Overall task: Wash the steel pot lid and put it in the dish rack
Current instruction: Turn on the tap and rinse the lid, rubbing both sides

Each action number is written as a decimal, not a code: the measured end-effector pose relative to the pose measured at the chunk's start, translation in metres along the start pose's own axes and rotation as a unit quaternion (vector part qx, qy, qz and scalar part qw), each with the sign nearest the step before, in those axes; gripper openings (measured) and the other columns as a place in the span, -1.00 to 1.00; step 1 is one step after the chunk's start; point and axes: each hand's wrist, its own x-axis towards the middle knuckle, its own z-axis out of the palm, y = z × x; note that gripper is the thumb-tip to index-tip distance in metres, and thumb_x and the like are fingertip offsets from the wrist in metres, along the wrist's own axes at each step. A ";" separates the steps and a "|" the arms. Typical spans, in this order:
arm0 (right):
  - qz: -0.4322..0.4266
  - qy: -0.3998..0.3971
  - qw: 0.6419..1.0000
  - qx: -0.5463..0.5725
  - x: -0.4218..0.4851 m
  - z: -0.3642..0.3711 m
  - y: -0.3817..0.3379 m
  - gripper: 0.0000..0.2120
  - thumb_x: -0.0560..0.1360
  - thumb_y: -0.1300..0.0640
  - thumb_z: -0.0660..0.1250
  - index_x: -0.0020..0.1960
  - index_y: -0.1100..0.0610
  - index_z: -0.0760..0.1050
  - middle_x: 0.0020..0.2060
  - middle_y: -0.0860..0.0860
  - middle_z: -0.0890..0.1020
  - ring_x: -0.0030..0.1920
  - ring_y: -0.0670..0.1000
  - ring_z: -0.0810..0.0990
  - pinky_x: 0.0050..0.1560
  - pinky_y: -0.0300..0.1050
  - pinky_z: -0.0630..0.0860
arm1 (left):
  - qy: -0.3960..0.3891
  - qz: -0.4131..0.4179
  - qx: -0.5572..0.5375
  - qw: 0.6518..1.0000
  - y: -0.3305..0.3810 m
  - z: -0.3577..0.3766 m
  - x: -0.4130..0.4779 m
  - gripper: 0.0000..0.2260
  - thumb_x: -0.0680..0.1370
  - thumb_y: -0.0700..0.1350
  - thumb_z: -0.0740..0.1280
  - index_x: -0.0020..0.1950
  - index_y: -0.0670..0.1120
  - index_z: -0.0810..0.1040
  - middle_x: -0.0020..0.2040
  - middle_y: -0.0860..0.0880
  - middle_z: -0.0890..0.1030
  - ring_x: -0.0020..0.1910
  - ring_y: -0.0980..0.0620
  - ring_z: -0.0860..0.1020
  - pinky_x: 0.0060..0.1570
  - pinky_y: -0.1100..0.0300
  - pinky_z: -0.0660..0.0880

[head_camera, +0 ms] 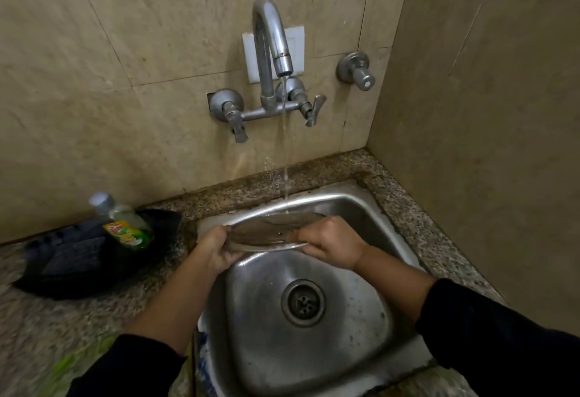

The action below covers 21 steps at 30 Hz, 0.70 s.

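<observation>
The steel pot lid (270,228) is held nearly flat over the back of the steel sink (354,202), seen edge-on and tilted slightly toward me. My left hand (216,250) grips its left rim. On the right rim my right hand (332,241) grips it, fingers curled over the edge. Water from the wall tap (273,42) runs in a thin stream onto the lid's far edge. No dish rack is visible.
A bottle of dish soap (125,222) lies in a black tray (75,266) on the granite counter (37,327) to the left. Tiled walls close in behind and on the right. A second valve (357,72) sticks out right of the tap. The sink drain (303,302) is uncovered.
</observation>
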 end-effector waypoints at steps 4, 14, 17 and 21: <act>0.189 0.032 0.971 0.147 0.024 -0.011 0.001 -0.65 0.54 -0.11 0.25 -0.10 0.16 0.63 -0.32 0.08 0.65 -0.31 0.01 0.61 -0.29 -0.06 0.45 | -0.080 -0.060 0.134 0.986 -0.003 -0.004 0.001 -0.23 0.52 0.38 -0.02 0.34 -0.23 0.46 0.20 -0.29 0.56 0.35 -0.25 0.41 0.27 -0.13 0.37; 0.435 0.123 0.798 0.398 0.053 -0.011 0.042 -0.65 0.49 0.02 0.40 -0.40 0.14 0.45 -0.48 0.05 0.50 -0.48 -0.03 0.42 -0.39 -0.18 0.32 | -0.071 0.192 0.037 0.978 -0.009 0.001 0.005 -0.61 0.57 0.12 0.23 0.18 -0.14 0.59 0.02 -0.18 0.67 -0.08 -0.11 0.63 -0.03 0.03 0.56; 0.450 0.142 0.817 0.332 0.064 -0.008 0.046 -0.59 0.47 -0.10 0.39 -0.44 0.07 0.39 -0.48 0.03 0.45 -0.45 -0.01 0.40 -0.33 -0.12 0.32 | -0.041 0.280 0.019 0.959 -0.005 0.009 0.000 -0.75 0.58 0.01 0.27 0.01 -0.13 0.62 -0.12 -0.14 0.67 -0.13 -0.11 0.62 -0.06 0.07 0.56; 0.394 0.061 0.913 0.089 0.084 -0.013 0.041 -0.59 0.50 -0.27 0.24 -0.23 0.07 0.50 -0.32 0.01 0.58 -0.29 0.04 0.52 -0.26 -0.07 0.40 | -0.042 0.329 0.021 0.943 0.002 0.020 -0.006 -0.79 0.58 -0.06 0.28 -0.17 -0.12 0.61 -0.34 0.00 0.65 -0.35 0.07 0.59 -0.33 0.27 0.51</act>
